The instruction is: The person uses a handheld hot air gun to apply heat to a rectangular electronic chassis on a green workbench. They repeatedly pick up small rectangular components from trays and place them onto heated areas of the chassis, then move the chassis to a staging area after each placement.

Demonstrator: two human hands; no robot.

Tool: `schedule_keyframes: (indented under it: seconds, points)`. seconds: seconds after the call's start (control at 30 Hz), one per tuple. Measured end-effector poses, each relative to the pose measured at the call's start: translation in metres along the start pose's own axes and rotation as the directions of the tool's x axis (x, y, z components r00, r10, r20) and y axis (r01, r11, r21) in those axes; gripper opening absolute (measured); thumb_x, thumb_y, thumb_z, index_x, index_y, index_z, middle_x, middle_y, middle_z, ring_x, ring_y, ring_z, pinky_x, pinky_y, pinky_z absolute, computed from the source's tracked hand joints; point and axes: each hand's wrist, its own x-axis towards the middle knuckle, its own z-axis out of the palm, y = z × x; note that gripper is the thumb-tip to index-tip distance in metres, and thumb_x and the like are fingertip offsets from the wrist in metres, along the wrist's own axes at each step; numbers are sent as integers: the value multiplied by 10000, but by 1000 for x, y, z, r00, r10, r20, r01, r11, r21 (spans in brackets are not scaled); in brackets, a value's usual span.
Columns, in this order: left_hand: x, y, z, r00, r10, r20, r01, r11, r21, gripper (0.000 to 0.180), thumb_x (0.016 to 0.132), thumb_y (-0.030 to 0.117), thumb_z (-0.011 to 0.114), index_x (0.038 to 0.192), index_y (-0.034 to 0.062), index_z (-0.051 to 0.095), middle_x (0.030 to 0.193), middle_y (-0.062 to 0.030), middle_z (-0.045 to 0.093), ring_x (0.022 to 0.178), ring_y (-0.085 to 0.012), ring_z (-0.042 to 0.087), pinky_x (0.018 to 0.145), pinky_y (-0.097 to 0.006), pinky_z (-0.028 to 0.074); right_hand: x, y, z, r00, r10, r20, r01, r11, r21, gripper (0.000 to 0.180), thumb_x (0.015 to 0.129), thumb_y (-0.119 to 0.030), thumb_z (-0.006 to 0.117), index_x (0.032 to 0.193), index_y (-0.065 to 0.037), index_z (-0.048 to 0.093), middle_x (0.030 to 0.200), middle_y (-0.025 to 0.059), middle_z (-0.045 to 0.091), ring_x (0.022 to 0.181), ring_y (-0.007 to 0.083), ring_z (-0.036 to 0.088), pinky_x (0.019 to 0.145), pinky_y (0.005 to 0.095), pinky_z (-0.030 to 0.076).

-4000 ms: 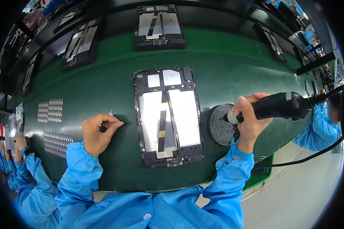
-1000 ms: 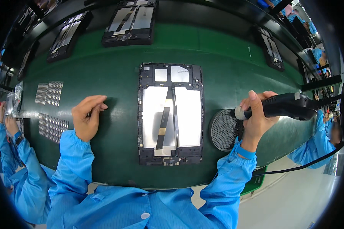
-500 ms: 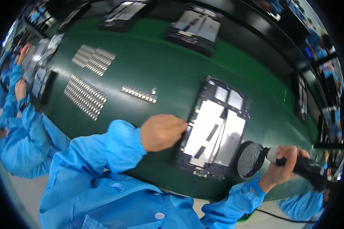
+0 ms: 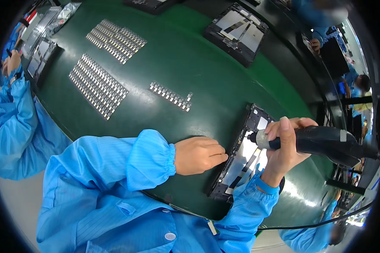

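Note:
An opened tablet point(image 4: 241, 158) with silvery battery panels and a black frame lies tilted in front of me. My left hand point(image 4: 202, 155) is closed, its thumb and fingers pinched at the tablet's left edge; whatever they hold is too small to make out. In my right hand point(image 4: 286, 145) is a black electric screwdriver point(image 4: 325, 141), held almost level over the tablet. Its tip points left, at the tablet's upper left edge; contact cannot be told. My right hand and forearm hide much of the tablet's right side and the round dish beyond, of which a dark rim point(image 4: 282, 183) shows.
A short row of small parts point(image 4: 170, 96) lies left of the tablet, with two larger blocks of them point(image 4: 98, 86) farther left. Another opened tablet point(image 4: 236, 33) sits at the back. A black cable point(image 4: 312, 223) crosses the lower right. A co-worker's sleeve point(image 4: 23, 105) is at left.
My right hand has brought the screwdriver from the round textured dish up and left over the tablet. My left hand stays at the tablet's left edge. The whole view has shifted.

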Motion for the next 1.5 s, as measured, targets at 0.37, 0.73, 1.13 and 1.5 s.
schedule_keyframes:
  seconds: [0.37,0.73,1.13,1.5]
  points:
    - [-3,1,2,999,-31,16,30,998,48,374,677,90,581,1031,-30,594,992,-124,590,847,-247,591,745,-326,497,-1,11,3,997,-31,64,33,999,-31,370,773,85,614,1046,-43,401,599,133,561,444,176,516,483,320,480]
    - [-8,17,2,982,159,-102,-182,944,-274,289,718,61,609,984,-49,602,1049,-185,579,754,-249,599,607,-346,519,-11,13,9,994,-68,91,81,987,-139,370,759,83,632,990,-52,376,619,110,555,494,148,528,524,273,469]
    - [-5,19,1,974,199,-107,-222,931,-291,269,745,2,603,993,-100,590,1095,-228,577,811,-283,629,654,-354,542,-8,-14,-16,990,-138,-23,139,986,91,771,857,-624,437,1252,25,307,621,92,480,461,193,497,433,326,455]
    - [-8,50,41,936,341,82,-346,936,57,347,741,114,530,1019,-84,594,1191,-220,551,1153,-328,515,995,-431,396,-62,-54,-70,970,-117,-215,123,992,14,798,856,-704,266,1145,34,359,532,66,440,377,160,422,353,283,361]
